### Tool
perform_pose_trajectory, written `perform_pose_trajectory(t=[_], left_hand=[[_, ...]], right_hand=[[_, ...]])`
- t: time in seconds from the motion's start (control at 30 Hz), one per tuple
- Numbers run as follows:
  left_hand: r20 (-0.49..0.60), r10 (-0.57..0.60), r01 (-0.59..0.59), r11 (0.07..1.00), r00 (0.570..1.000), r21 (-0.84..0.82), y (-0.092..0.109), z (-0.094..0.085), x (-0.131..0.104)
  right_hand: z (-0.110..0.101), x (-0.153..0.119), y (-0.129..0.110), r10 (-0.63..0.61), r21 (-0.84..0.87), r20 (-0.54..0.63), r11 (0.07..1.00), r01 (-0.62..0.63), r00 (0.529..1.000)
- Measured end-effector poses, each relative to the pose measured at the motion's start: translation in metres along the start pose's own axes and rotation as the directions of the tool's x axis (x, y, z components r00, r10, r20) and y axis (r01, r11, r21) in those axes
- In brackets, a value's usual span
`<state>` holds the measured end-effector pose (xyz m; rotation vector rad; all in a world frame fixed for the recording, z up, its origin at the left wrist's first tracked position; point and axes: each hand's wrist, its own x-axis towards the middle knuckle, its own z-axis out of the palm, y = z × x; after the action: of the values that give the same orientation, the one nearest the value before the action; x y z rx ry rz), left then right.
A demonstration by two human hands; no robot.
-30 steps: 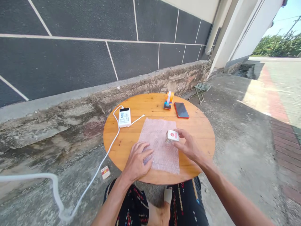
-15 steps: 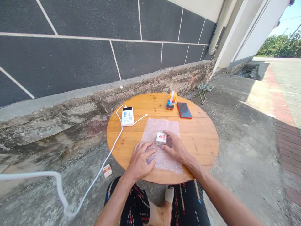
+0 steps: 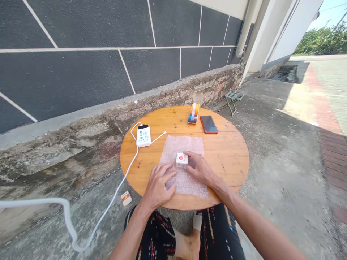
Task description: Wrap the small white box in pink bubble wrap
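Note:
A small white box (image 3: 181, 159) with a red print on top sits on a sheet of bubble wrap (image 3: 180, 143). My right hand (image 3: 200, 169) reaches in from the right, its forefinger at the box's back corner and its thumb at the front corner, so the box lies between them. Just left of the box, my left hand (image 3: 161, 183) rests on the near left part of the wrap. Its fingers are bent a little and spread apart, with nothing held in them.
Round wooden table (image 3: 227, 155). A tape dispenser (image 3: 193, 115) and a red-edged phone (image 3: 209, 124) lie at the back. At left stands a white device (image 3: 143, 136) with a cable. Folding stool (image 3: 232, 99), dark tiled wall (image 3: 89, 76) and a small carton (image 3: 126, 198) on the ground.
The whole view has shifted slightly, so the table and objects appear a little further left. My right finger and thumb sit slightly further around the box; my left hand stays on the wrap.

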<state>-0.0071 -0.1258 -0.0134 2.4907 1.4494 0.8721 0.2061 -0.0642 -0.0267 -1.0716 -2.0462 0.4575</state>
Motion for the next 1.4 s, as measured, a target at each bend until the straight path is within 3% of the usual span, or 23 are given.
perform_pose_trajectory(t=[0.13, 0.23, 0.33, 0.43, 0.6, 0.83, 0.97, 1.1, 1.27, 1.4], left_hand=[[-0.035, -0.02, 0.018, 0.999, 0.999, -0.041, -0.002, -0.003, -0.001], [-0.062, -0.041, 0.038, 0.998, 0.997, -0.053, -0.001, -0.012, -0.007], [0.022, 0.004, -0.004, 1.0, 1.0, 0.019, 0.006, -0.026, -0.016], [0.117, 0.051, -0.064, 0.992, 0.992, 0.112, 0.017, -0.034, -0.019], [0.171, 0.099, -0.127, 0.979, 0.98, 0.161, 0.028, -0.026, -0.009], [0.061, 0.146, -0.152, 0.982, 0.987, 0.114, 0.028, -0.014, 0.002], [-0.031, 0.087, -0.085, 0.994, 0.996, 0.068, 0.031, -0.025, 0.019], [-0.009, 0.068, -0.067, 0.995, 0.998, 0.074, 0.028, -0.035, 0.051], [0.078, 0.046, -0.055, 0.99, 0.996, 0.129, 0.017, -0.032, 0.091], [0.149, -0.04, 0.012, 0.983, 0.988, 0.181, 0.014, -0.027, 0.106]], right_hand=[[0.0, 0.0, -0.001, -0.02, 0.017, 0.001, 1.0, 0.02, 1.0], [-0.002, 0.0, -0.002, -0.055, 0.07, -0.069, 0.996, 0.06, 0.996], [-0.007, 0.0, -0.004, -0.025, 0.124, -0.17, 0.991, 0.047, 0.985], [-0.013, -0.001, -0.007, 0.016, 0.184, -0.186, 0.983, 0.019, 0.982], [-0.017, -0.001, -0.012, 0.08, 0.277, -0.197, 0.961, -0.022, 0.977], [-0.023, -0.003, -0.018, 0.138, 0.345, -0.258, 0.938, -0.043, 0.956], [-0.027, 0.0, -0.014, 0.279, 0.518, -0.292, 0.85, -0.094, 0.915], [-0.028, 0.004, -0.007, 0.378, 0.672, -0.322, 0.737, -0.072, 0.868], [-0.027, 0.004, -0.002, 0.343, 0.682, -0.363, 0.731, -0.004, 0.867], [-0.031, 0.001, -0.004, 0.332, 0.683, -0.402, 0.729, 0.039, 0.853]])
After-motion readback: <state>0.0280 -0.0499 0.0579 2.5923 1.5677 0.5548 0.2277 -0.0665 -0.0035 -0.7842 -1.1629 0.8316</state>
